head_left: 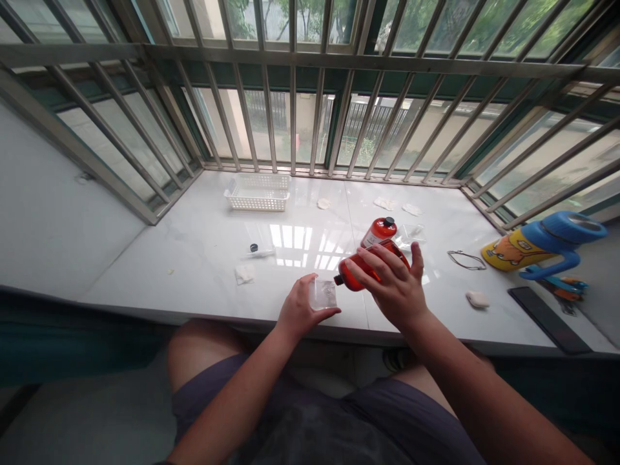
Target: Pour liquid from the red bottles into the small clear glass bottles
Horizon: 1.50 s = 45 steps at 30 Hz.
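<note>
My right hand [394, 284] is wrapped over a red bottle [356, 274] with a black neck. The bottle lies tipped on its side, its neck pointing left toward a small clear container [323, 294]. My left hand [301, 307] grips that container between thumb and fingers near the counter's front edge. Whether liquid is flowing I cannot tell. Just behind the tipped bottle stands a second red bottle [379, 231] with a black cap and a white label. Partly behind my right fingers sits another clear container [411, 236].
A white perforated basket [258, 194] stands at the back left. Nearer lie a small black cap [253, 247], a clear tube [260, 253] and a folded white wipe [245, 275]. On the right are a yellow-and-blue flask [533, 242], a black phone [549, 320] and an earphone case [477, 299].
</note>
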{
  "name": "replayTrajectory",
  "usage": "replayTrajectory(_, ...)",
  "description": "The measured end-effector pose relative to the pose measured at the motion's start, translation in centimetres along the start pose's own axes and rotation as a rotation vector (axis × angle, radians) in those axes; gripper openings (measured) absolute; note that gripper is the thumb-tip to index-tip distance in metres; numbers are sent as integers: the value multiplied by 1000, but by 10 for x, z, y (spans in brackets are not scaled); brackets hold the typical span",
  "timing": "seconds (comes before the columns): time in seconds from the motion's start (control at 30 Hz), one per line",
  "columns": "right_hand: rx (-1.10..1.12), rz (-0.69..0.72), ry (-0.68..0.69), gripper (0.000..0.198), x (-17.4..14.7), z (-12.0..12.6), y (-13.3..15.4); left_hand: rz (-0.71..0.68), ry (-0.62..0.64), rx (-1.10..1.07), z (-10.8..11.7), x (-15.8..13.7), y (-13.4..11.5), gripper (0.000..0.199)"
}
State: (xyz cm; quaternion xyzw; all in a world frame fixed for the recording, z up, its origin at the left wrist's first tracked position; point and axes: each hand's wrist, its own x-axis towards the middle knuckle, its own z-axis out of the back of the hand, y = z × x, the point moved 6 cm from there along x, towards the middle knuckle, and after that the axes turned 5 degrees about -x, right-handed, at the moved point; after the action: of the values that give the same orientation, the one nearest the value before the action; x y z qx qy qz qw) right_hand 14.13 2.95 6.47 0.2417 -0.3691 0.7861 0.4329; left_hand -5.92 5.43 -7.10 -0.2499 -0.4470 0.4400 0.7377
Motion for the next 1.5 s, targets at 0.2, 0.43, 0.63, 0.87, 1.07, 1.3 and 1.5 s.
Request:
replayTrajectory(0.2,4,34,-12,59,4,2,2,-9,-5,-3,0,0,-1,98)
replayTrajectory(0.43,-18,59,-24,51,7,5,5,-14,-6,-4,0,0,-1,98)
replayTrajectory(0.63,-7,71,-29,49,9,7,6,-13,-1,-9,0,0,-1,98)
replayTrajectory(0.87,-8,109,-40,48,14,11,6,-25,2,-13,0,0,-2,97)
replayTrajectory(1.07,-15,132,-45,49,17,12,6,-7,12,-22,-1,0,-1,97)
replayTrajectory(1.3,4,151,-44,44,18,10,10,-29,2,-25,-1,-1,-2,96)
replayTrajectory(1.5,53,111,25,55,14,1,10,-18,0,-31,-1,-1,0,98)
